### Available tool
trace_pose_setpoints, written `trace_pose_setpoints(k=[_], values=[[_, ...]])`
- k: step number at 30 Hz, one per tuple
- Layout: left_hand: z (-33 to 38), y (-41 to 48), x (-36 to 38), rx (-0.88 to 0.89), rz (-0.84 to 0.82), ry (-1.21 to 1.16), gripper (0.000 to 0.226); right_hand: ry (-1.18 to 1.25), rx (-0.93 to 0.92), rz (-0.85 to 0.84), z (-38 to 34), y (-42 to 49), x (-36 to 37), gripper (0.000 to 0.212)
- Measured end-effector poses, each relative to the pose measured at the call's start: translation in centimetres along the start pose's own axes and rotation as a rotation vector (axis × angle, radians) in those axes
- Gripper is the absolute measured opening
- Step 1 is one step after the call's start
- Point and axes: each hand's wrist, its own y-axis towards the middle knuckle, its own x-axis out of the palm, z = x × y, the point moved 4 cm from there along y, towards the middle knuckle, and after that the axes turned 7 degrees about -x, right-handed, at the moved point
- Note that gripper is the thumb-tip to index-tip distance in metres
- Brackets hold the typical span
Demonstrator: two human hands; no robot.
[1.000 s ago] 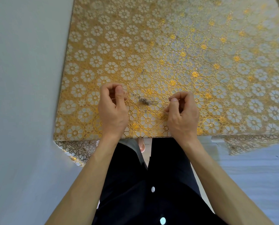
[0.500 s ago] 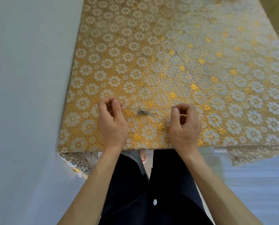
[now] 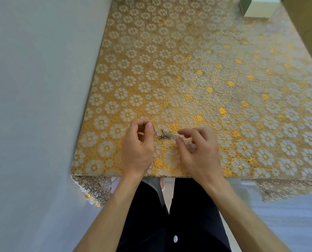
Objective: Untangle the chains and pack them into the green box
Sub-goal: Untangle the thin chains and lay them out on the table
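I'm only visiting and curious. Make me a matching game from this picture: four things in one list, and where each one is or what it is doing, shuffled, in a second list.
Things
1. tangled silvery chains
2. green box
3. gold flower-patterned tablecloth
4. left hand

Places or states
A. at the far right, beside a white box
B. hanging down at the near corners
C. pinching one end of the tangle
D. strung across to the right hand

Pairs: 1-D, 2-A, 3-B, 4-C.
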Motion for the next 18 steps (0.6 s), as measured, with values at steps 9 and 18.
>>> trace_pose_setpoints(k=[9,18], values=[[-0.4,0.3,0.0,0.029,-0.045,0.069,0.007,-0.215,-0.249,-0.233,-1.2,2.9,2.1,0.012],[0.0,-0.1,0.2,0.174,-0.16,0.193,0.018,0.071,0.002,-0.255,-0.7,2.7,1.0,0.004]])
